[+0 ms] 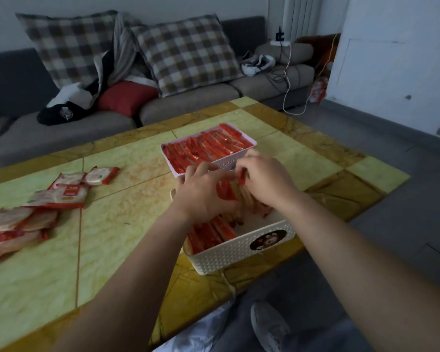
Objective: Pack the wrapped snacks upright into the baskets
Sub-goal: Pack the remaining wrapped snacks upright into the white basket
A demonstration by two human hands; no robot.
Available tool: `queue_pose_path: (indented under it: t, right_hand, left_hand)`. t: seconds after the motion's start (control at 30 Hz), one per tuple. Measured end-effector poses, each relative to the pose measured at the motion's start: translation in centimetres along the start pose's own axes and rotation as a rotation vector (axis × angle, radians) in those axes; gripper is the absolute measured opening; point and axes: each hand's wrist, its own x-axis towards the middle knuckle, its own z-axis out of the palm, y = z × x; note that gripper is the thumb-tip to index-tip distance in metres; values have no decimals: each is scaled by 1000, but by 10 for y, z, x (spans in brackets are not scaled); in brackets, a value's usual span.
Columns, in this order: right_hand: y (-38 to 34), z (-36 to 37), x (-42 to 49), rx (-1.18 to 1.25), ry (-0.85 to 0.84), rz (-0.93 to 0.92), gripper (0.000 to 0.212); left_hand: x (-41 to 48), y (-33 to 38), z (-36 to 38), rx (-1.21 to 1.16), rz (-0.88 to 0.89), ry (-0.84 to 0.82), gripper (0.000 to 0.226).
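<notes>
Red wrapped snacks [229,191] stand in the cream basket [239,252]; right hand [267,181] pinches one's top edge, left hand [203,194] cupped, steadying the row. Best press each tight, upright. Two baskets: pink basket [224,162] full. Loose packets [59,194] on the counter [127,224], uncountable.

Dim room, low light. Grey fabric sofa [69,133] along the far white wall [163,6], carrying two brown-and-cream checked cushions [188,52], a small red cushion [126,96] and a black cap [61,114]. Yellow-green marble-patterned counter [48,262] in front. Grey tiled floor [391,199] at right; white cable [288,92] trailing down.
</notes>
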Motion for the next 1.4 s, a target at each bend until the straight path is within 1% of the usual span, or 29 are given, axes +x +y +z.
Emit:
queue_pose_path:
  t: [0.07, 0.1, 0.13, 0.2, 0.27, 0.3, 0.33, 0.37, 0.4, 0.43, 0.47, 0.5, 0.53, 0.6, 0.63, 0.67, 0.7, 0.77, 0.87, 1.03, 1.1, 1.23, 1.27, 1.33, 1.4]
  right_hand:
    - [0, 9, 2, 35, 6, 9, 27]
    - [0, 12, 3, 95, 17, 46, 28]
    - [2, 14, 5, 156, 19, 98, 28]
    - [4, 13, 6, 252, -65, 182, 27]
    - [8, 4, 4, 386, -209, 241, 30]
    - [11, -3, 3, 465, -245, 276, 31]
    - [17, -11, 2, 500, -227, 308, 31]
    - [23, -21, 2, 460, -141, 311, 30]
    - [29, -29, 2, 359, -30, 288, 28]
    - [36, -34, 2, 259, 43, 269, 24]
    - [41, -37, 1, 200, 48, 252, 18]
    - [45, -36, -1, 161, -15, 242, 11]
    - [47, -32, -2, 88, -103, 242, 14]
    - [49, -21, -5, -136, -274, 238, 40]
    - [48, -18, -7, -226, -296, 224, 50]
    - [47, -16, -8, -300, -305, 204, 55]
    - [45, -13, -8, -360, -309, 185, 56]
    - [40, -6, -9, -451, -309, 179, 52]
    - [30, 1, -8, -491, -229, 168, 32]
    - [28, -1, -9, -446, -104, 97, 20]
    - [29, -5, -11, -433, -63, 64, 20]
    - [35, -7, -13, -443, -42, -39, 22]
    - [35, -6, -13, -476, -53, -72, 24]
    - [31, -2, -12, -554, -146, -130, 30]
    - [26, 0, -10, -609, -280, -160, 25]
  left_hand:
    - [6, 5, 6, 37, -22, -24, 96]
    - [8, 7, 11, 32, -28, -24, 103]
    - [11, 8, 15, 24, -27, -21, 104]
    - [15, 7, 21, 31, -14, -8, 95]
    - [18, 6, 24, 81, -5, -7, 89]
    - [19, 6, 24, 107, -4, -7, 86]
    - [19, 6, 25, 129, -3, -3, 81]
    - [20, 7, 26, 144, 1, 3, 75]
    - [20, 8, 27, 153, 7, 12, 70]
    - [20, 8, 27, 154, 12, 19, 67]
    - [20, 9, 27, 155, 14, 21, 65]
    - [21, 10, 28, 157, 12, 15, 64]
    - [21, 11, 27, 163, 9, 5, 64]
    - [22, 12, 27, 185, 0, -12, 64]
    - [23, 13, 27, 201, -1, -13, 64]
    - [23, 14, 28, 219, -3, -11, 64]
    - [23, 15, 29, 237, -7, -11, 66]
    - [23, 16, 31, 266, -16, -25, 70]
    - [23, 17, 32, 282, -21, -18, 74]
    - [23, 16, 32, 286, -8, 9, 76]
    - [22, 16, 31, 279, -3, 5, 76]
    - [22, 16, 31, 283, -6, -6, 78]
    - [22, 16, 31, 284, -7, -11, 78]
    - [22, 17, 32, 281, -11, -14, 76]
    - [21, 18, 32, 283, -9, -5, 74]
